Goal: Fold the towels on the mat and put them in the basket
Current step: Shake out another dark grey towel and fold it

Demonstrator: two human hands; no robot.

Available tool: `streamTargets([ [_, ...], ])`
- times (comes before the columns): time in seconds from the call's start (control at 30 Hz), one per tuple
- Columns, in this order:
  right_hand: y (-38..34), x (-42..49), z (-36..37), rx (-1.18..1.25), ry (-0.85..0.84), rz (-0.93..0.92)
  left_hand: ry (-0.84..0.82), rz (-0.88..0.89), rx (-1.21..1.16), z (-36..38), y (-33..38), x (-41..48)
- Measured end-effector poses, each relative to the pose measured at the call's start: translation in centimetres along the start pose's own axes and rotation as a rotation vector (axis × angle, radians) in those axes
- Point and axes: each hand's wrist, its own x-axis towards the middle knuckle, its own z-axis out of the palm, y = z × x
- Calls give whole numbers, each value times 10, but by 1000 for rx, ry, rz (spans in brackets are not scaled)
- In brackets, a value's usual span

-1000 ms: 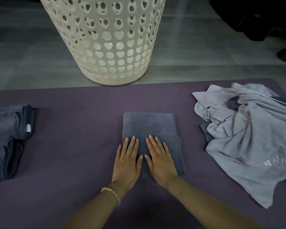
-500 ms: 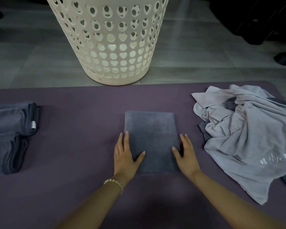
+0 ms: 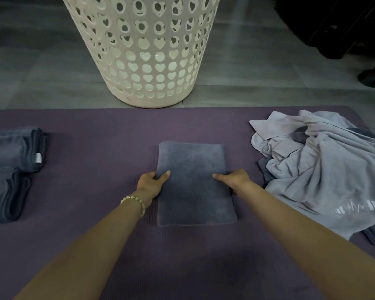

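Head view: basket [image 3: 126, 98] stands beyond folded towel [image 3: 193, 165], crumpled pile [image 3: 325, 169] just right.

No legible words or numbers. White printed mark [image 3: 355, 207] on light grey towel [image 3: 325, 169] at right: short bars with zigzag line between, no letters decipherable. Small white tag [image 3: 38, 158] on edge of folded dark towel [image 3: 11, 152] at left, too small to read

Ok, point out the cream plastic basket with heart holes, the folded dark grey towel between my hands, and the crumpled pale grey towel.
Cream plastic basket [image 3: 152, 102]: head view, solid base band.
Folded dark grey towel [image 3: 193, 161]: head view, flat top face.
Crumpled pale grey towel [image 3: 325, 180]: head view, creased middle.
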Motion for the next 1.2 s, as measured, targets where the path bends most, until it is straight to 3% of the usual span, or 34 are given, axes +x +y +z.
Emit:
streamTargets([
  [0.47, -15, -7, -2, 98, -273, 92, -5, -104, -69, -6, -1, -1],
  [0.77, -20, -24, -18, 338, -544, 139, -306, -258, -361, -31, 18, -7],
  [0.93, -61, -37, -13, 391, -551, 28, -258, -154, -236, -70, 65, 1],
  [1.2, -128, -64, 7, 382, -293, -421, 123, 285, -33, -113, 129, -7],
])
